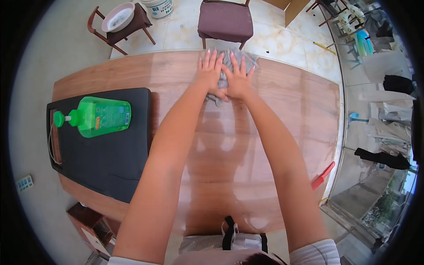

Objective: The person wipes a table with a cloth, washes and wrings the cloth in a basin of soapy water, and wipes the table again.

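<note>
A grey cloth (pixel 224 78) lies bunched near the far edge of a shiny wooden table (pixel 282 110). My left hand (pixel 210 74) rests with fingers spread on the left part of the cloth and the wood beside it. Close by, my right hand (pixel 238 78) presses flat on the cloth with its fingers apart. The two hands nearly meet at the thumbs. Both arms reach forward over the table, and part of the cloth is hidden under the palms.
A green pump bottle (pixel 106 116) lies on a black board (pixel 101 154) on the table's left. A red-handled tool (pixel 323 176) is at the right edge. Beyond the table stand a chair (pixel 225 21), a chair holding a basin (pixel 118 17), and a white bucket (pixel 159 8).
</note>
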`<state>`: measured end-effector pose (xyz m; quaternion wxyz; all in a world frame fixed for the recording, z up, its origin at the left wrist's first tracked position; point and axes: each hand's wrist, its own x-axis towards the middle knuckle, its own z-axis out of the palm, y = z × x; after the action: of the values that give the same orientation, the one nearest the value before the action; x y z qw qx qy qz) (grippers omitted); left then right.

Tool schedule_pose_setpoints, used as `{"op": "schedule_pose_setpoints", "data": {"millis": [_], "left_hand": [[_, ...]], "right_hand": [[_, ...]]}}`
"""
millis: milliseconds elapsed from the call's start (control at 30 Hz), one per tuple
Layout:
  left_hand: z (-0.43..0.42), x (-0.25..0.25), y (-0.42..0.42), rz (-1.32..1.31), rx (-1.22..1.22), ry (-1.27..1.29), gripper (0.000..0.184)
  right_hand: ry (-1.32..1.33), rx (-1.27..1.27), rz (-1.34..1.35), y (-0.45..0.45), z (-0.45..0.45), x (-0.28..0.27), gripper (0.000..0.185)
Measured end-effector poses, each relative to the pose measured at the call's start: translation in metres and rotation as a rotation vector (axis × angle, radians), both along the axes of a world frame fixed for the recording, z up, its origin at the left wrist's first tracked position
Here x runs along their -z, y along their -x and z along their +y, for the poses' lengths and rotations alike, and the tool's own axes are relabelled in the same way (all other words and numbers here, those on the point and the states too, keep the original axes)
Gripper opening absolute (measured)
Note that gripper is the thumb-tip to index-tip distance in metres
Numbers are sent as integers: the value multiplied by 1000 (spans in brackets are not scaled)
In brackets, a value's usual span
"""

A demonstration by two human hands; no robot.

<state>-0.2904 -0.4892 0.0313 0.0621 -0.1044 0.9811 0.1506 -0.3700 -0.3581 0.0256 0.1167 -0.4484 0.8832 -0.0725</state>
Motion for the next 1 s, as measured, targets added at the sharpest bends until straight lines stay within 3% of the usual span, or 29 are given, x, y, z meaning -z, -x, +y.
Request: {"op": "schedule_pose_setpoints", "data": {"millis": [200,433,667,1000], "left_hand": [[-22,-7,26,-55,32,12,158],[-17,3,13,171,-12,-34,152],[-2,-1,-6,168,-36,-82,151],[60,-5,-87,104,-39,-129,151]], "right_hand": [[53,14,2,24,-19,8,103],[-59,39,-28,17,-16,-7,97],[-98,29,-35,-2,-8,-10,95],[-169,-39,-59,-81,55,-17,95]]}}
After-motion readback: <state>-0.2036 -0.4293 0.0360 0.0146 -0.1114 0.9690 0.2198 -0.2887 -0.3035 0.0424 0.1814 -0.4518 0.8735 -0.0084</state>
